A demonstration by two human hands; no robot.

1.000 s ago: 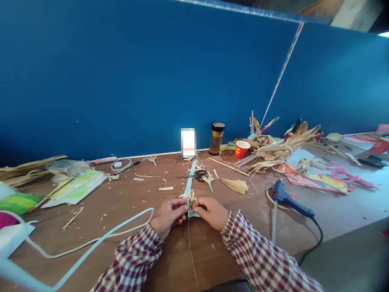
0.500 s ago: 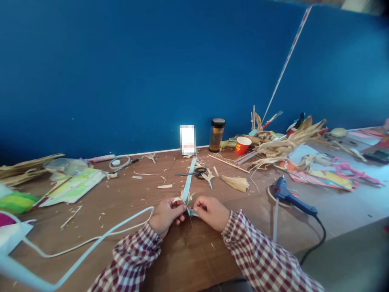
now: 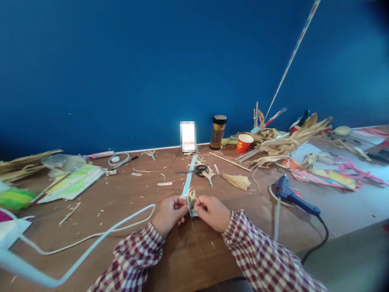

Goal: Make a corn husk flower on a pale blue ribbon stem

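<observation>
My left hand [image 3: 169,212] and my right hand [image 3: 212,212] meet at the middle of the brown table [image 3: 130,202], fingers pinched together. Between the fingertips sits a small tuft of dried husk strips [image 3: 191,196] with a bit of green at its base. Both hands pinch it from either side. A long pale blue strip [image 3: 187,178] lies on the table under and beyond the tuft, running away towards the blue wall. A thin thread hangs from the tuft towards me.
Black scissors [image 3: 197,170] and a folded husk piece [image 3: 237,181] lie beyond the hands. A blue glue gun [image 3: 291,195] with a black cord rests at the right. A red cup [image 3: 244,143], a dark jar [image 3: 218,132], husk piles [image 3: 288,142], and a white cord [image 3: 91,235] at left.
The hands stay pinched on the husk tuft and have barely shifted. The view has tilted slightly, so the table sits a little differently in the picture.
</observation>
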